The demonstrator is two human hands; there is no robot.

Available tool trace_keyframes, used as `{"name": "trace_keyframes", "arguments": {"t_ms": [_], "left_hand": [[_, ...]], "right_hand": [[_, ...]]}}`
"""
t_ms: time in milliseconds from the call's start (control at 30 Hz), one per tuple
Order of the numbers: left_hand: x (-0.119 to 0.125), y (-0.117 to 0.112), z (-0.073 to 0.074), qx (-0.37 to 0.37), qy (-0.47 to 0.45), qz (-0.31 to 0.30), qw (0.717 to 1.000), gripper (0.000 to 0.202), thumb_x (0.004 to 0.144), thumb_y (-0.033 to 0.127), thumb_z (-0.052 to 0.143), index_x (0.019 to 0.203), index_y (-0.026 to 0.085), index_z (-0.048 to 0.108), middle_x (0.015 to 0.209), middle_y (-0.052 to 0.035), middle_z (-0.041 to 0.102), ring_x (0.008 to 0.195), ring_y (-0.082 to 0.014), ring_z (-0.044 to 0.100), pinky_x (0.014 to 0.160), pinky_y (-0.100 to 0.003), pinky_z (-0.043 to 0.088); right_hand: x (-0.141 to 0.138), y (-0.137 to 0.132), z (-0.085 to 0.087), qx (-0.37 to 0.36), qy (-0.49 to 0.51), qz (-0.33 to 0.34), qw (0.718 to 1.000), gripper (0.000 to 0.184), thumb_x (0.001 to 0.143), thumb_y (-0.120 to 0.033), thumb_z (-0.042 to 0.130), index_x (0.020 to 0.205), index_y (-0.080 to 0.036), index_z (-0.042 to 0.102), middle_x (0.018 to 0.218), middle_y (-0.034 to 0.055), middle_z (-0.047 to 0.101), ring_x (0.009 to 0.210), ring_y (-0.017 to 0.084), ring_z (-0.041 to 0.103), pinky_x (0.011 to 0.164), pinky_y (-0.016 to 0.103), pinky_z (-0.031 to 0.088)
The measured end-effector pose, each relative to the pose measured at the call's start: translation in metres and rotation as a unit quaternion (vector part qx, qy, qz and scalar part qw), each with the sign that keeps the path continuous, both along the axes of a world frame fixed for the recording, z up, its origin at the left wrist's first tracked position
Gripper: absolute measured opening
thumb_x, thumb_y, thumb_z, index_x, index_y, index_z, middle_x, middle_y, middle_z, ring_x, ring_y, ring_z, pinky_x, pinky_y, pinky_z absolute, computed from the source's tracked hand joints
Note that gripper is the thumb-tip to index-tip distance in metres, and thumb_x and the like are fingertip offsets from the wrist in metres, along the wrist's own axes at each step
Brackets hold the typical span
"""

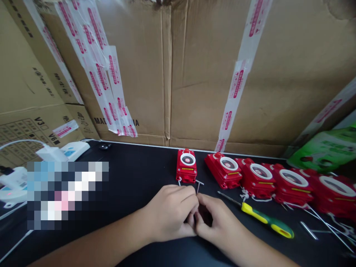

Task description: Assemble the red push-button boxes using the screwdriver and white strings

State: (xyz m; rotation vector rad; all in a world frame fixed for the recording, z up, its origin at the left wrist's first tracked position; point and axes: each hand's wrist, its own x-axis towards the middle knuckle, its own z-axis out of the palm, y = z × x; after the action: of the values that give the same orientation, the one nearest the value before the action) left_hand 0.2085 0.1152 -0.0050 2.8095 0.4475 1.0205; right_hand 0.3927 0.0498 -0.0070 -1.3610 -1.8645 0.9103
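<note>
My left hand [175, 213] and my right hand [218, 217] meet in front of me, fingers closed and pinched together. What they pinch is small and hidden by the fingers. A thin T-shaped metal rod [199, 183] sticks up just behind the place where the hands touch; its lower end is hidden. Right beyond them stands a red box-like device [187, 174] with a white ring around a dark round window and a yellow label. A bit of white cord [180, 182] comes from its front edge and disappears behind my left hand.
Several similar red devices [258, 180] line up at the right, with white cords. A screwdriver [267, 218] with a yellow-green handle and another T-shaped metal rod [308, 230] lie before them. Power strips [75, 149] are at left, a green bag [322, 148] at right, cardboard [194, 92] behind.
</note>
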Motion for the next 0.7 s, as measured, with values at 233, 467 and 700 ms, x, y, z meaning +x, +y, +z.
{"name": "trace_keyframes", "arguments": {"t_ms": [233,467,700], "left_hand": [[0.0,0.002,0.001,0.022,0.015,-0.001,1.0,0.009,0.081,0.015,0.063,0.078,0.02,0.057,0.076,0.003,0.056,0.063,-0.0145,0.051,0.06,-0.031,0.044],[0.0,0.001,0.003,0.025,0.011,-0.007,1.0,0.012,0.083,0.016,0.066,0.078,0.02,0.056,0.075,0.0028,0.057,0.063,-0.015,0.052,0.06,-0.031,0.045],[-0.005,0.004,0.006,-0.199,-0.068,0.0,0.978,0.02,0.069,0.004,0.063,0.079,0.02,0.057,0.078,0.0033,0.059,0.062,-0.0107,0.054,0.057,-0.023,0.044]], "right_hand": [[-0.003,0.001,0.001,0.007,-0.019,-0.008,1.0,0.017,0.075,-0.005,0.055,0.08,-0.021,0.057,0.077,-0.0015,0.067,0.067,0.015,0.059,0.065,0.025,0.044],[-0.004,0.001,0.003,0.021,-0.018,-0.01,1.0,0.018,0.074,-0.004,0.056,0.08,-0.02,0.059,0.077,-0.0014,0.069,0.068,0.015,0.061,0.067,0.025,0.045],[0.007,0.003,0.005,0.032,0.04,-0.045,0.998,0.01,0.084,-0.012,0.056,0.082,-0.021,0.057,0.076,-0.0027,0.059,0.066,0.014,0.055,0.061,0.025,0.044]]}}
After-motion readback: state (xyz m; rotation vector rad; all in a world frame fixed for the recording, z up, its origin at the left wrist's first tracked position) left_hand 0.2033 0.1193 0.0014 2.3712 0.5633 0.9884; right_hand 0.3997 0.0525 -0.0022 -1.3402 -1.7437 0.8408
